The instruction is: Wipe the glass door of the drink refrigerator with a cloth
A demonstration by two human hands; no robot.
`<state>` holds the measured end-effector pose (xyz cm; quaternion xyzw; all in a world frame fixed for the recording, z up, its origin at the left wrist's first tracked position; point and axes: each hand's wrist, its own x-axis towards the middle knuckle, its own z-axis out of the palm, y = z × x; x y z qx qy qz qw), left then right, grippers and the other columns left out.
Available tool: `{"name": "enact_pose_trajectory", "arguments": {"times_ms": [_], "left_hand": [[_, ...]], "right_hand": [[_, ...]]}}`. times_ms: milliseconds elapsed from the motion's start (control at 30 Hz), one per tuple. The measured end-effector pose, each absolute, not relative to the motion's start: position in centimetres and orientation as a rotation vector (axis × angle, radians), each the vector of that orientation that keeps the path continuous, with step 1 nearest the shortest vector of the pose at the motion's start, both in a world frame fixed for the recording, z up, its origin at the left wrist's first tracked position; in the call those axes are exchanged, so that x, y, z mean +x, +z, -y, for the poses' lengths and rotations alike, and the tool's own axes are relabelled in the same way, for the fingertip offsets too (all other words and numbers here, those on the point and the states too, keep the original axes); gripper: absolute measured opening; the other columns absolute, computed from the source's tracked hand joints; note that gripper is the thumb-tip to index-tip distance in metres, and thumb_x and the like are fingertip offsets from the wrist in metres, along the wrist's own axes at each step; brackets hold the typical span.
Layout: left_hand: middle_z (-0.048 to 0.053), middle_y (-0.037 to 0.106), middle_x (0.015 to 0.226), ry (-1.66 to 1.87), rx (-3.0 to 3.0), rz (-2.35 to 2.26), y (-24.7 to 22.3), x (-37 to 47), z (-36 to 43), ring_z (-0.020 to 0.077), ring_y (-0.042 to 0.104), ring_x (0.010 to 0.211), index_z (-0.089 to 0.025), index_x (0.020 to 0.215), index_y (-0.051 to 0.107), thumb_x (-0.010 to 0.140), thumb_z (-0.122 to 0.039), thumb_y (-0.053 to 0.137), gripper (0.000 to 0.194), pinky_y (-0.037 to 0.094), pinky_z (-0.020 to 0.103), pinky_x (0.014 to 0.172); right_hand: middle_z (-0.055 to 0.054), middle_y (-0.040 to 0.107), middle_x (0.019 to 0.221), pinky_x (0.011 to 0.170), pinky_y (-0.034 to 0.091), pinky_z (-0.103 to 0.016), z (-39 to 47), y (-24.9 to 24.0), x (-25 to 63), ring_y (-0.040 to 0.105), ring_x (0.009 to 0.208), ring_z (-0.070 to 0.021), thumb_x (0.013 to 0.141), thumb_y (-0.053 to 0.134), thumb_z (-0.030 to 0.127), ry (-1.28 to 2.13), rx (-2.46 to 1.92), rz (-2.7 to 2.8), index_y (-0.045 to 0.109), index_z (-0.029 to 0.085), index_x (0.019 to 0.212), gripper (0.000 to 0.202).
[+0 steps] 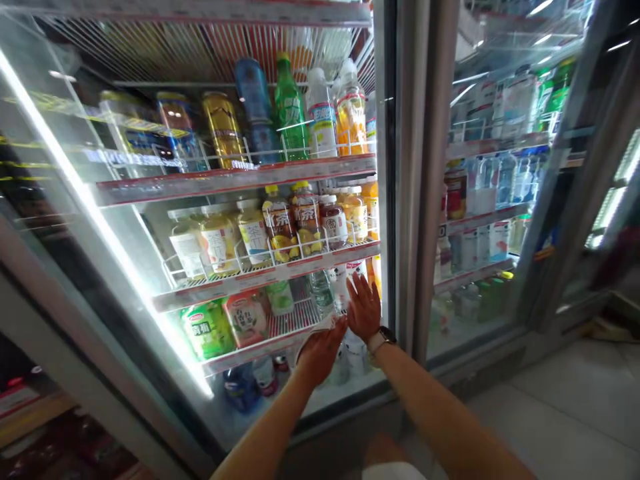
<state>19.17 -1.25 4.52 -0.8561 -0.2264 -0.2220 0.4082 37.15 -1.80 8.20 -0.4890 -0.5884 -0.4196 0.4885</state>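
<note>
My left hand [323,350] is at the glass door [320,407] of a lit drinks fridge, fingers together over a thin white cloth or tissue [325,325], much of which the hand hides. Just above and to the right, my right hand [364,310] lies flat with its fingers stretched out, seemingly against the same glass, and holds nothing. A watch [383,339] is on the right wrist. Behind the glass near the hands stand a clear water bottle [321,293] and white bottles partly covered by my right fingers.
Shelves hold tea bottles [280,223], a gold can [223,130], a green bottle [291,107] and green drink packs [207,330]. A metal door frame [433,180] stands at the right, beside another stocked fridge [480,267]. Tiled floor [565,393] lies at lower right.
</note>
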Motion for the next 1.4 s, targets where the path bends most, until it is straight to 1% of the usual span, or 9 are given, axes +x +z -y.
{"name": "enact_pose_trajectory", "arguments": {"times_ms": [100,200,367,500,633,733,900,1133,1400], "left_hand": [[0.006,0.047,0.15,-0.678,-2.16,0.462,6.9,18.0,0.8,0.0162,0.06,0.118,-0.027,0.15,0.036,0.089,-0.012,0.047,0.064,0.044,0.03,0.103],[0.004,0.05,0.148,-0.904,-2.051,0.527,12.4,16.1,0.1,0.0201,0.048,0.135,-0.032,0.15,0.035,0.091,-0.016,0.049,0.062,0.027,0.04,0.119],[0.002,0.02,0.163,-1.342,-1.864,0.768,20.3,14.2,-0.5,0.0302,0.012,0.151,-0.032,0.151,0.033,0.092,-0.026,0.052,0.063,0.01,0.057,0.123],[0.006,0.014,0.164,-1.311,-1.886,0.763,16.9,16.5,0.0,0.0312,0.013,0.151,-0.028,0.153,0.027,0.091,-0.026,0.054,0.067,0.022,0.054,0.121],[0.007,0.042,0.154,-0.954,-2.054,0.598,8.6,19.1,0.8,0.0251,0.038,0.143,-0.026,0.149,0.039,0.09,-0.022,0.053,0.061,0.028,0.042,0.12],[0.005,0.051,0.148,-0.848,-2.093,0.545,5.2,19.4,0.9,0.0202,0.047,0.136,-0.026,0.145,0.045,0.092,-0.023,0.05,0.054,0.029,0.037,0.119],[0.001,0.052,0.147,-0.873,-2.082,0.516,8.1,16.9,0.4,0.0166,0.044,0.138,-0.032,0.146,0.042,0.094,-0.02,0.048,0.054,0.02,0.037,0.122],[0.006,0.037,0.156,-1.015,-1.904,0.764,15.5,6.9,-0.6,0.0268,0.024,0.148,-0.03,0.149,0.037,0.092,-0.023,0.048,0.059,0.013,0.05,0.123],[0.014,0.019,0.162,-1.29,-1.661,1.022,12.3,-5.5,-0.9,0.0336,0.016,0.149,-0.021,0.154,0.023,0.092,-0.02,0.047,0.066,0.02,0.061,0.119]], "right_hand": [[-0.009,0.039,0.155,0.121,0.024,-0.045,1.9,8.4,37.2,0.029,0.147,-0.0212,0.094,0.035,0.018,-1.027,-1.176,1.426,0.015,0.02,0.157,0.066],[-0.009,0.039,0.156,0.121,0.024,-0.045,1.8,8.2,37.1,0.03,0.147,-0.0219,0.094,0.036,0.018,-1.015,-1.176,1.426,0.016,0.02,0.157,0.067],[-0.008,0.039,0.156,0.12,0.025,-0.047,1.6,7.8,36.8,0.034,0.145,-0.0231,0.093,0.035,0.017,-0.988,-1.209,1.399,0.015,0.023,0.157,0.067],[-0.008,0.038,0.156,0.12,0.025,-0.048,1.7,7.9,36.7,0.033,0.145,-0.0233,0.094,0.034,0.018,-0.977,-1.228,1.399,0.014,0.023,0.158,0.067],[-0.009,0.038,0.156,0.12,0.024,-0.046,1.8,8.2,36.8,0.031,0.146,-0.0222,0.095,0.034,0.018,-1.001,-1.199,1.404,0.014,0.022,0.158,0.066],[-0.009,0.038,0.156,0.12,0.023,-0.046,1.7,8.1,37.0,0.032,0.146,-0.0225,0.094,0.035,0.019,-1.011,-1.211,1.408,0.013,0.023,0.158,0.067],[-0.01,0.038,0.156,0.12,0.023,-0.046,1.5,7.7,37.3,0.034,0.145,-0.0234,0.094,0.035,0.02,-1.016,-1.238,1.428,0.013,0.021,0.158,0.067],[-0.009,0.037,0.156,0.119,0.026,-0.046,1.7,7.7,37.1,0.03,0.146,-0.0229,0.095,0.036,0.019,-1.057,-1.196,1.383,0.018,0.023,0.157,0.064],[-0.008,0.035,0.158,0.12,0.026,-0.05,1.5,7.2,36.7,0.031,0.146,-0.026,0.093,0.039,0.018,-1.027,-1.154,1.353,0.021,0.023,0.156,0.065]]}}
